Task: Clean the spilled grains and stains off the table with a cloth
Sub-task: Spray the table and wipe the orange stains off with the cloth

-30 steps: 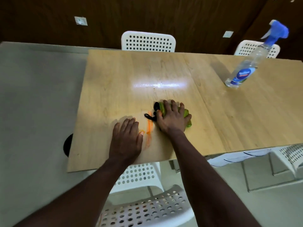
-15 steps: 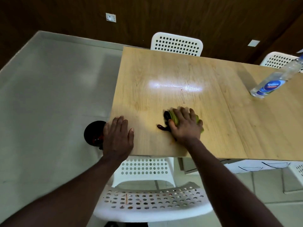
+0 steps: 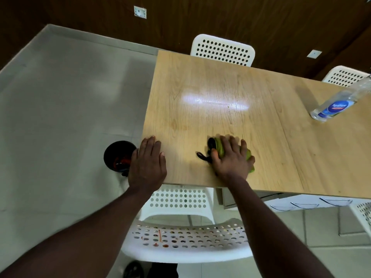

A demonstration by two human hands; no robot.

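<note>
1. The right hand (image 3: pixel 230 160) is laid palm down on a bunched green cloth (image 3: pixel 249 155). Its fingers are curled over the wad and its thumb is pressed against the wad's left side, so the cloth is gripped.
2. The cloth is held down on the wooden table (image 3: pixel 220 81), close to the near edge. A black part (image 3: pixel 211 143) with a dark loop is seen sticking out to the left of the thumb, and this area is blurred.
3. The left hand (image 3: pixel 147 162) is laid flat on the table's near-left corner, with the fingers straight and close together and nothing held. Its outer side is carried past the table's left edge.
4. The two hands are kept well apart, with bare wood between them.
5. A faint yellowish patch (image 3: pixel 180 125) is seen on the wood beyond the left hand. A small speck (image 3: pixel 228 106) is seen farther off, inside a bright reflection.
6. A clear spray bottle (image 3: pixel 337 105) with a blue label is placed at the far right of the table, and its top is cut off by the frame.
7. A round black bin (image 3: pixel 118 153) is seen on the grey floor (image 3: pixel 60 117) just left of the left hand and is partly hidden by it.
8. White perforated chairs are placed around the table. A far chair (image 3: pixel 222 50) is set at the far side. A near chair (image 3: pixel 186 240) is closest to the camera, and an orange streak (image 3: pixel 160 235) is marked on its seat.
</note>
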